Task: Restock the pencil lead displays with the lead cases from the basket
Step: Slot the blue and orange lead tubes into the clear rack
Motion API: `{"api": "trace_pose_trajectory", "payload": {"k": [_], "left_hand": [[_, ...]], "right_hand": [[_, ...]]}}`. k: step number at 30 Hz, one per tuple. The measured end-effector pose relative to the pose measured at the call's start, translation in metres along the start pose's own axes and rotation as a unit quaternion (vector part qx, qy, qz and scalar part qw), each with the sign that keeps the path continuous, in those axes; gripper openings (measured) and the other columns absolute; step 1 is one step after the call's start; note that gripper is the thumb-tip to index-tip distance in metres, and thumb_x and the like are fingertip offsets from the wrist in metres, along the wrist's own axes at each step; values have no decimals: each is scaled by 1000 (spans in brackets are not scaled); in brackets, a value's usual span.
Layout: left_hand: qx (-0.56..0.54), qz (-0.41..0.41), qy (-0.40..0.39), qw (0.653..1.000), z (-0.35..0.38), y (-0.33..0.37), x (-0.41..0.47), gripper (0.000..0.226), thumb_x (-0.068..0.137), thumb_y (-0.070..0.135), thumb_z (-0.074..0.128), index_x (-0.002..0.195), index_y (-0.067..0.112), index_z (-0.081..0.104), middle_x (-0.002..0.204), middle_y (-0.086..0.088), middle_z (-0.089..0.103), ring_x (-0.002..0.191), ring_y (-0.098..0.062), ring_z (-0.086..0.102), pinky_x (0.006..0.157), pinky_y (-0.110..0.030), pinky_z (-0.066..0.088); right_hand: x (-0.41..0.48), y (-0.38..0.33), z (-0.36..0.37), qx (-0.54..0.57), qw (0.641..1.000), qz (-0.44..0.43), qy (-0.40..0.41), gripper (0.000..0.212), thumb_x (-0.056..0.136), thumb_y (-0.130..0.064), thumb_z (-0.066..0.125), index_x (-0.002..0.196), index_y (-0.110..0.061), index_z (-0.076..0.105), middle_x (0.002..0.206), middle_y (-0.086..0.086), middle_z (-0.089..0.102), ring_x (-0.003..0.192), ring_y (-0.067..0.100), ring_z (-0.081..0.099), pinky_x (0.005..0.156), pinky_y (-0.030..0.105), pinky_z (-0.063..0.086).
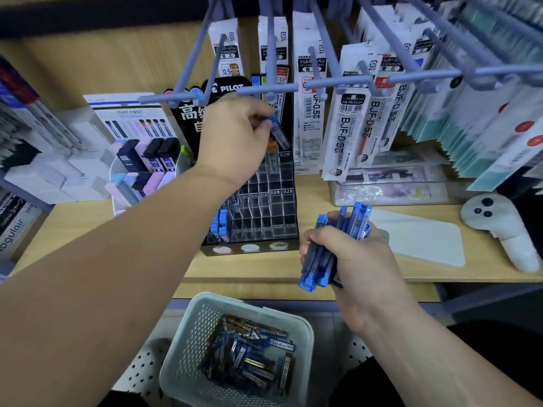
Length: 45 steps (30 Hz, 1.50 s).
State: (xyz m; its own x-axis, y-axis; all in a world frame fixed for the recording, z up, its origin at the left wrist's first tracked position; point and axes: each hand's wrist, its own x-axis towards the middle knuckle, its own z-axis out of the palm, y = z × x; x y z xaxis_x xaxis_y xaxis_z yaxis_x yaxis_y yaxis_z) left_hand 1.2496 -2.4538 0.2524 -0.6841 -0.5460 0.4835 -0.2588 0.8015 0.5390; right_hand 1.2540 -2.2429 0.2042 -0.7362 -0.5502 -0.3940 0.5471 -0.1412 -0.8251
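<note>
A black Pilot display point(264, 212) with clear tiered slots stands on the wooden shelf. My left hand point(235, 136) pinches one blue-capped lead case point(279, 132), tilted over the display's upper right slots. My right hand point(349, 259) grips a bundle of blue lead cases point(332, 248) in front of the display's right side. Blue cases point(221, 224) fill a lower left column of the display. Below the shelf edge a pale mesh basket point(188, 333) holds several loose lead cases point(249, 353).
Blue peg hooks point(267, 91) with hanging refill packs point(349, 118) jut out just above my left hand. A second lead stand point(141, 168) sits left of the display. A white board point(423, 239) and a white controller point(505, 230) lie on the right.
</note>
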Motion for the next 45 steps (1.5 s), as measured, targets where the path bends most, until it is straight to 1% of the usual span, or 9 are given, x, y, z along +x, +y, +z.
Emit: {"api": "trace_pose_trajectory", "payload": {"k": [5,8,11,15,22,28,33,37,45], "left_hand": [[3,-10,-21,1000,4,9,9,15,94,12,62,103,7,72,93,-12,68,85,-30,64,82,-43,54],[93,-9,-46,995,4,8,18,19,99,23,55,101,9,66,82,-4,61,77,-24,59,64,-29,43],[148,10,-65,987,3,8,19,22,103,28,49,108,13,65,65,10,39,57,-7,40,49,-15,30],[107,26,-65,992,0,2,20,22,101,24,54,112,14,69,67,16,41,58,-5,40,50,-7,32],[104,86,-71,988,7,-4,14,18,94,15,64,107,14,77,102,-5,72,94,-26,65,90,-37,52],[124,75,-9,989,19,0,11,12,90,20,66,93,13,76,89,-8,70,79,-32,64,72,-47,55],[52,80,0,995,12,-8,1,17,87,30,69,94,14,72,72,3,59,72,-19,56,69,-33,50],[51,93,-46,993,5,-20,-18,23,79,30,77,96,17,69,78,4,53,69,-13,47,63,-29,44],[70,-6,24,997,10,-20,-10,31,83,30,76,76,15,50,61,9,44,62,-23,52,61,-37,48]], "right_hand": [[1,0,3,1,1000,6,-2,27,84,5,67,98,-14,54,80,17,60,61,27,62,60,39,51],[3,-1,3,2,1000,7,-1,27,84,5,67,97,-14,54,78,16,60,63,28,63,61,40,52],[4,-1,5,3,1000,7,-2,27,84,5,68,98,-14,55,77,13,59,63,29,63,63,41,53],[5,0,9,1,1000,7,-5,26,84,6,68,94,-15,55,76,11,57,62,27,64,64,41,52],[4,-1,11,2,1000,8,-7,27,84,6,68,92,-16,55,73,9,56,60,26,65,64,41,52],[5,1,10,3,1000,4,-1,28,83,7,69,90,-16,55,72,9,56,61,27,63,63,39,51],[6,0,10,4,1000,6,-3,27,84,7,68,92,-15,55,72,9,58,62,27,63,64,40,51],[6,1,12,8,1000,10,-5,27,84,7,68,91,-15,55,72,9,57,61,26,64,64,40,52],[6,-3,13,55,997,24,-44,37,76,5,73,101,-14,54,80,14,58,63,27,62,61,38,52]]}}
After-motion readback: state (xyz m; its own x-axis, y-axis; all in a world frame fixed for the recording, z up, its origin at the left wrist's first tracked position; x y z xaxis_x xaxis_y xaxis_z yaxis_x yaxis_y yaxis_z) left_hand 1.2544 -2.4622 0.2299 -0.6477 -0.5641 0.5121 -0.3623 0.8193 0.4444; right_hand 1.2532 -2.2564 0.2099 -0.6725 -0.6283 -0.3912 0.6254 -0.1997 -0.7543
